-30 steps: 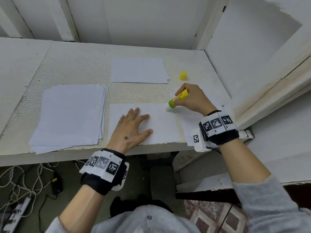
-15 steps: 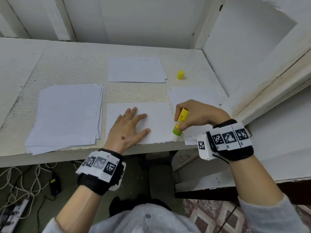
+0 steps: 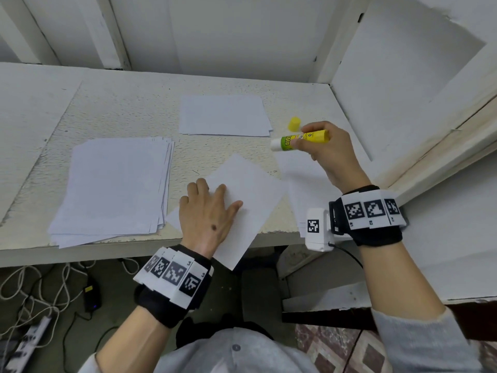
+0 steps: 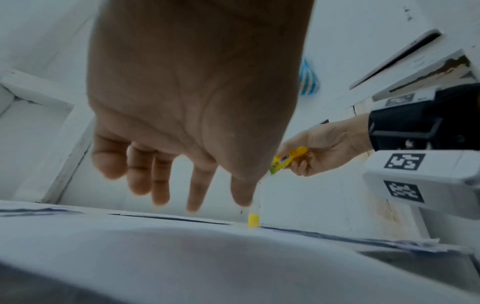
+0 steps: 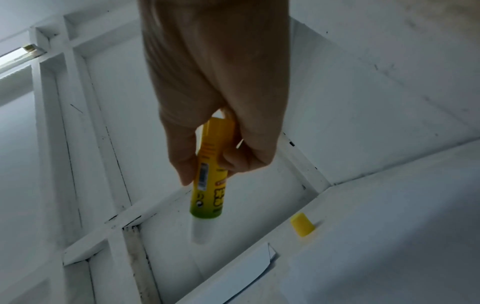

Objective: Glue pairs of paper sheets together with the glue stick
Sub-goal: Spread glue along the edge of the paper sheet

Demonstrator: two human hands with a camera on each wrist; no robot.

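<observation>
While the left hand point(image 3: 208, 214) is lying flat on a skewed paper sheet point(image 3: 242, 195) overhanging the desk point(image 3: 121, 114), the right hand point(image 3: 326, 150) is gripping the uncapped glue stick point(image 3: 301, 140) aloft.

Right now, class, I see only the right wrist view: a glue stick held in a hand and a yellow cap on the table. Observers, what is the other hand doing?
Observer: The left hand lies open on a single sheet near the front of the table.
Operator: Is that sheet square to the edge?
Observer: No. It is turned at an angle, and one corner hangs over the front edge.
Operator: Where is the spare paper?
Observer: A thick stack lies to the left of the left hand, and a smaller pile lies further back.
</observation>
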